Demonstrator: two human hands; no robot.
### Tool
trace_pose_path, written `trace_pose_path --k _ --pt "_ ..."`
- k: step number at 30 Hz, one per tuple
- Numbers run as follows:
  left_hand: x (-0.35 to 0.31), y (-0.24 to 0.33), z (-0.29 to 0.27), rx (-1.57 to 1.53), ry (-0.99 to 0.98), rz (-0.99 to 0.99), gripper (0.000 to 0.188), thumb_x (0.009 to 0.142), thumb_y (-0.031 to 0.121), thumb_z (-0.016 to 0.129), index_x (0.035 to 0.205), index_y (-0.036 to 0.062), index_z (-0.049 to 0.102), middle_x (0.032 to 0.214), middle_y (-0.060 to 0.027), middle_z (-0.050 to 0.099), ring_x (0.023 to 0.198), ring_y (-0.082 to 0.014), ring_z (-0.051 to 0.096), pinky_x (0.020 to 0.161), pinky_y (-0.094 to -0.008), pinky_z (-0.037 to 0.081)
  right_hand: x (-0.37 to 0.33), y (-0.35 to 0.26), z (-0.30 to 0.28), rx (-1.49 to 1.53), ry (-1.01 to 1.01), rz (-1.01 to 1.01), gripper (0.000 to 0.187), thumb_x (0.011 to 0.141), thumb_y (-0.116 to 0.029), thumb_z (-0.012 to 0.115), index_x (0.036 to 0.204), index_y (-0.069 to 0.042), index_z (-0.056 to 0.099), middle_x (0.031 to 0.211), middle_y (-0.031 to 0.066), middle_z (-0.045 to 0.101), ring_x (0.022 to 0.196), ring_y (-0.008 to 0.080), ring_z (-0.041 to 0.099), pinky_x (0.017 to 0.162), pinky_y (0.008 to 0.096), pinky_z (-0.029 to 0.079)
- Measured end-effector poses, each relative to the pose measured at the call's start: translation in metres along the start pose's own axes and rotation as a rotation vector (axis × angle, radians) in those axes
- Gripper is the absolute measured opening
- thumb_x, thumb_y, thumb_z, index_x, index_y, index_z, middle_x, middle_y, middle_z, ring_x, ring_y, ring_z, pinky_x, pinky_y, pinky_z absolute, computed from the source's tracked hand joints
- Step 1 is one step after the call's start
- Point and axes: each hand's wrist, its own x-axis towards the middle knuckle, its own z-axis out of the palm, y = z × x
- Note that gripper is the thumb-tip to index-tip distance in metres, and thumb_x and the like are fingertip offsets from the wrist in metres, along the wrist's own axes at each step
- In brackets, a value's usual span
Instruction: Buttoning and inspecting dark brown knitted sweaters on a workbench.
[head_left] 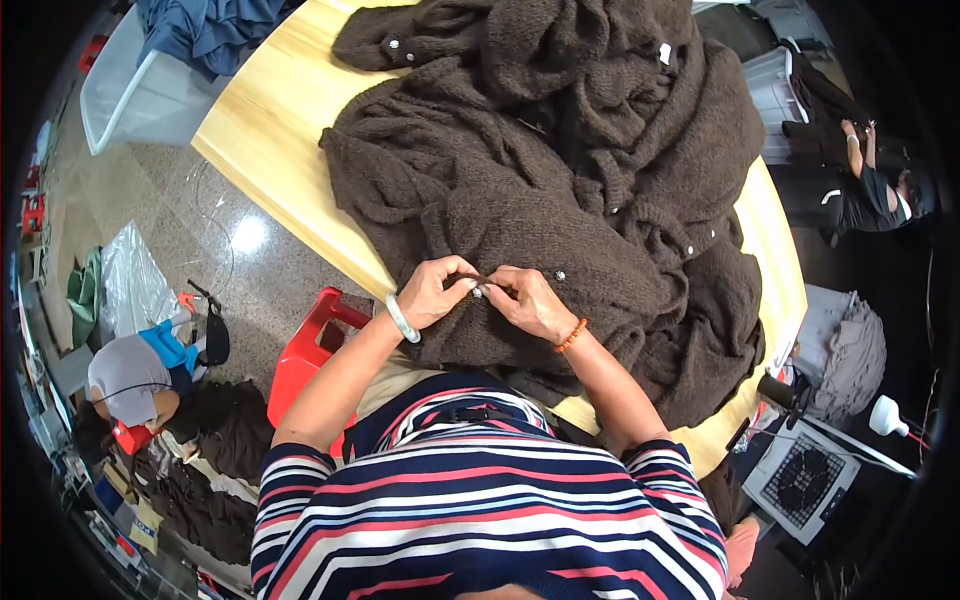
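A large heap of dark brown knitted garments (520, 200) covers much of the table. At the heap's near edge, both my hands meet over one garment. My left hand (432, 290), with a pale bangle at its wrist, pinches the knit edge between thumb and fingers. Just to its right, my right hand (528, 302), wearing an orange bead bracelet, pinches the same edge. A small shiny button (477, 292) shows between the fingertips. Another button (560, 275) sits on the knit just beyond my right hand. Whatever else is under the fingertips is hidden.
The light wood table (265, 110) has a slanting left edge. A red plastic stool (310, 345) stands left of me. At far left a person (135, 380) bends over dark cloth; another person (870, 190) works at far right. A white-framed fan (803, 478) is at lower right.
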Motion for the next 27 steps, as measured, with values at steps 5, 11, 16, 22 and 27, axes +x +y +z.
trace_pose_path --k 5,11,16,22,27 --pt "0.002 0.0 -0.002 -0.02 -0.07 -0.034 0.016 0.091 0.002 0.056 0.106 -0.003 0.06 0.09 -0.0018 0.064 0.086 -0.007 0.058 0.078 -0.0233 0.048 0.004 -0.002 0.005 0.048 0.086 0.141 0.025 0.084 -0.02 0.069 0.085 0.005 0.068 0.07 0.017 0.064 0.061 0.0183 0.061 0.057 0.0336 0.047" --pt "-0.004 0.03 -0.036 0.262 -0.072 -0.093 0.017 0.087 0.004 0.062 0.103 0.0012 0.061 0.075 -0.0007 0.064 0.072 -0.0066 0.06 0.068 -0.0238 0.048 -0.018 -0.007 -0.011 -0.264 0.006 -0.04 0.022 0.084 -0.02 0.068 0.097 -0.002 0.07 0.087 0.0161 0.069 0.08 0.0314 0.067 0.074 0.0386 0.052" --pt "-0.003 0.055 -0.024 0.884 0.089 0.346 0.03 0.075 0.008 0.068 0.104 0.0043 0.061 0.101 -0.0101 0.064 0.101 -0.0287 0.058 0.085 -0.0376 0.044 -0.037 -0.009 -0.013 -0.354 0.128 -0.041 0.015 0.081 -0.013 0.066 0.092 -0.004 0.068 0.086 0.0125 0.064 0.08 0.0341 0.064 0.072 0.042 0.053" --pt "-0.005 0.041 0.03 0.522 -0.128 0.296 0.024 0.071 0.012 0.071 0.093 0.0055 0.063 0.084 -0.0108 0.066 0.082 -0.0289 0.064 0.078 -0.0371 0.044 -0.048 -0.018 0.0 -0.153 0.32 -0.129 0.015 0.078 -0.006 0.069 0.093 -0.003 0.07 0.085 0.0113 0.064 0.076 0.0311 0.066 0.066 0.0373 0.054" --pt "-0.008 0.031 0.032 0.677 -0.153 0.283 0.01 0.068 0.008 0.067 0.076 0.0067 0.061 0.071 -0.0065 0.063 0.075 -0.0264 0.062 0.07 -0.0374 0.042 -0.06 -0.014 0.017 -0.035 0.389 -0.213 0.017 0.076 0.001 0.07 0.092 0.0 0.068 0.09 0.0122 0.064 0.079 0.0272 0.066 0.068 0.0328 0.053"
